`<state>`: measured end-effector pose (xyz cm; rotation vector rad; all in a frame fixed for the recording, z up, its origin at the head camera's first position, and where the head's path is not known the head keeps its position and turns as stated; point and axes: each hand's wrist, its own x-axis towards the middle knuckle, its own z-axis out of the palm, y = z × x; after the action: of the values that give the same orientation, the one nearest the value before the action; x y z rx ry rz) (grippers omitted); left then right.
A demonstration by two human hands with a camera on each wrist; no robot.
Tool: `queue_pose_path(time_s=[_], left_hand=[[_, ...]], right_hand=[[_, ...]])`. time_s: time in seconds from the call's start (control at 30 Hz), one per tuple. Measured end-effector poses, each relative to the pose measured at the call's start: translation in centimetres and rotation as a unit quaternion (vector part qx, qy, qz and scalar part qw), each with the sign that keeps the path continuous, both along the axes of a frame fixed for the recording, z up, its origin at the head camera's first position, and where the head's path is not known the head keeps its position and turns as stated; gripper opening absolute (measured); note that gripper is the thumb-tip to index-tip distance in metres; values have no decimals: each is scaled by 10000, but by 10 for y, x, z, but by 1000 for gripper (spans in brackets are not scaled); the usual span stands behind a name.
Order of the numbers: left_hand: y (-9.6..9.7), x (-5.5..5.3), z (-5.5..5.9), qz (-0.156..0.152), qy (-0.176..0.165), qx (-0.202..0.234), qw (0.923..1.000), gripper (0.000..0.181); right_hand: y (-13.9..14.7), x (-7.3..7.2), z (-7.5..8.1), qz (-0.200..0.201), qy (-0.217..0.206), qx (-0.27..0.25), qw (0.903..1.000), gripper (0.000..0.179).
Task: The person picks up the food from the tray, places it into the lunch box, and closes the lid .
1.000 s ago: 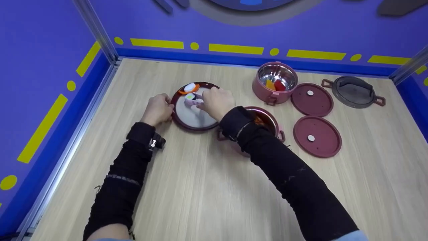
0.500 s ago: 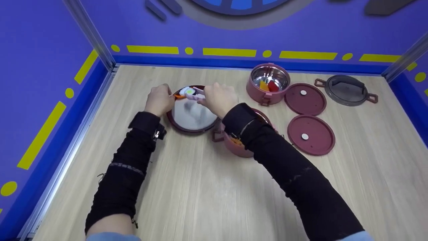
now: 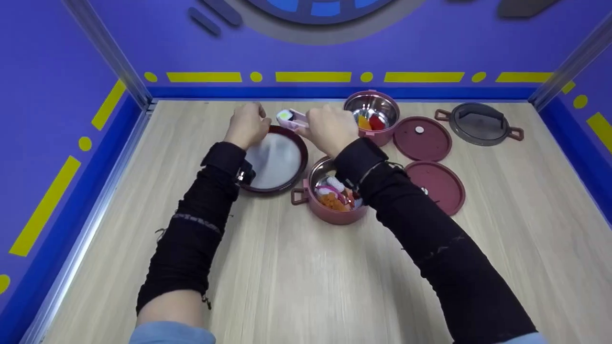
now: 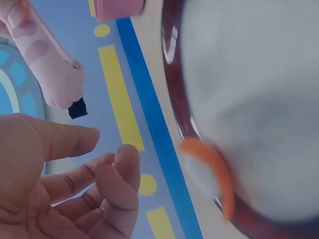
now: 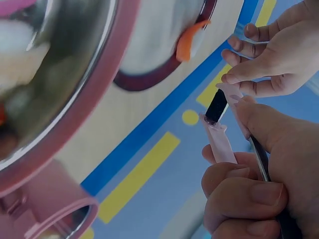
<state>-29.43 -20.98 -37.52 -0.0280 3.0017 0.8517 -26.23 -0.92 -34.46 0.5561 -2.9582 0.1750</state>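
My right hand (image 3: 332, 128) grips pink paw-shaped tongs (image 5: 221, 143), whose tips pinch a toy sushi roll (image 3: 285, 115) with a black side, white face and green centre. The roll is held up past the far rim of a dark-red-edged plate (image 3: 275, 165). My left hand (image 3: 248, 126) hovers over that plate's far left edge, fingers loosely bent, thumb apart, nothing in it. In the left wrist view its fingertips are near the roll. An orange-and-white food piece (image 4: 212, 172) lies at the plate's rim, hidden behind my left hand in the head view.
Right of the plate stands a pink pot (image 3: 337, 217) with several toy foods. Behind it, another pink pot (image 3: 382, 138) holds yellow and red pieces. Two dark red lids (image 3: 423, 148) and a grey handled lid (image 3: 480, 126) lie to the right. Blue walls border the table.
My right hand has raised the tongs with the roll from over the plate toward its far right side. My left hand has shifted from the plate's left edge up over its far edge.
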Motion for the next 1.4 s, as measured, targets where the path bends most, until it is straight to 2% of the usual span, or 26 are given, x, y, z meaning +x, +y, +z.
queue_pose_path(time_s=[0.23, 0.4, 0.53, 0.67, 0.8, 0.9, 1.03, 1.2, 1.4], left_hand=[[34, -14, 0, -231, -146, 199, 9994, 31], [59, -22, -3, -390, -43, 226, 9990, 32], [78, -25, -8, -673, 39, 265, 9974, 36], [95, -29, -14, -1012, 159, 369, 9941, 39], [109, -32, -18, -1151, 230, 338, 9925, 39], [119, -34, -20, -1284, 156, 326, 9911, 39], [121, -36, -21, -1438, -6, 292, 9892, 40], [124, -38, -22, -1540, -169, 187, 9877, 43], [128, -39, -25, -1965, -393, -134, 9796, 50]], right_hand=[[31, -7, 6, -315, -23, -144, 9994, 50], [52, -11, 7, -568, 11, -87, 9983, 53], [71, -15, 5, -754, 82, -133, 9970, 51], [91, -18, 4, -962, -59, -221, 9951, 49], [109, -19, 3, -1135, -246, -136, 9931, 52], [123, -21, 1, -1309, -320, -65, 9909, 54], [133, -26, -4, -1474, -374, -89, 9883, 56], [145, -30, -17, -1574, -219, -202, 9871, 55], [154, -35, -29, -1519, -50, -76, 9884, 49]])
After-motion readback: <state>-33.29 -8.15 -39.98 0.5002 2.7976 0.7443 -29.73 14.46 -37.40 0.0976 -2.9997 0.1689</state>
